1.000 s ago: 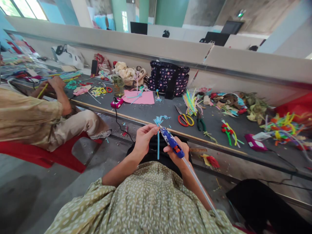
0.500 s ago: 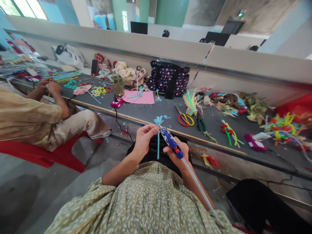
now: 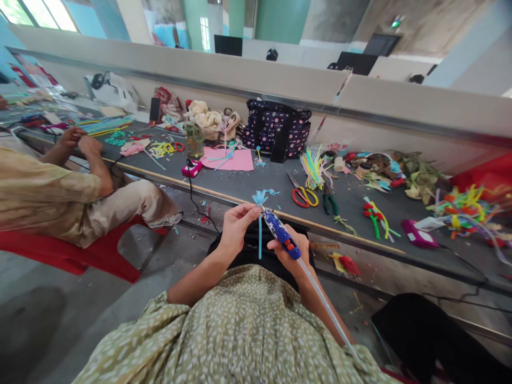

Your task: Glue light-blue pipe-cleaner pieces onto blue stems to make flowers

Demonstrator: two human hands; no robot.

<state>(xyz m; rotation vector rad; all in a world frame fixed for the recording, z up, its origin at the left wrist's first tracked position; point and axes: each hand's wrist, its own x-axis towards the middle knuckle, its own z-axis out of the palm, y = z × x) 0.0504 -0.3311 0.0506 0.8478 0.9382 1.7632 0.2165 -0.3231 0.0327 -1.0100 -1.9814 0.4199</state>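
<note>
Between the thumb and fingers of my left hand (image 3: 240,224) is a light-blue pipe cleaner piece (image 3: 260,237), its tail hanging down and a frilled tuft at its top. My right hand (image 3: 294,250) is wrapped round a blue glue gun (image 3: 282,234) with white stars and an orange patch. A long clear glue stick (image 3: 326,301) sticks out of the gun's rear towards my right forearm. The gun's nozzle meets the blue piece just below the tuft; whether glue shows there I cannot tell. Small light-blue scraps (image 3: 272,192) lie on the table edge beyond.
On the dark table (image 3: 256,184) lie scissors (image 3: 303,194), pliers (image 3: 328,201), a pipe cleaner bundle (image 3: 314,168) and a pink sheet (image 3: 236,160). A polka-dot bag (image 3: 276,128) stands behind. Magenta boxes (image 3: 419,233) have cables. A co-worker (image 3: 48,186) sits at left.
My hands, the glue gun and the blue piece stay almost still. At left, the co-worker's hands have shifted slightly.
</note>
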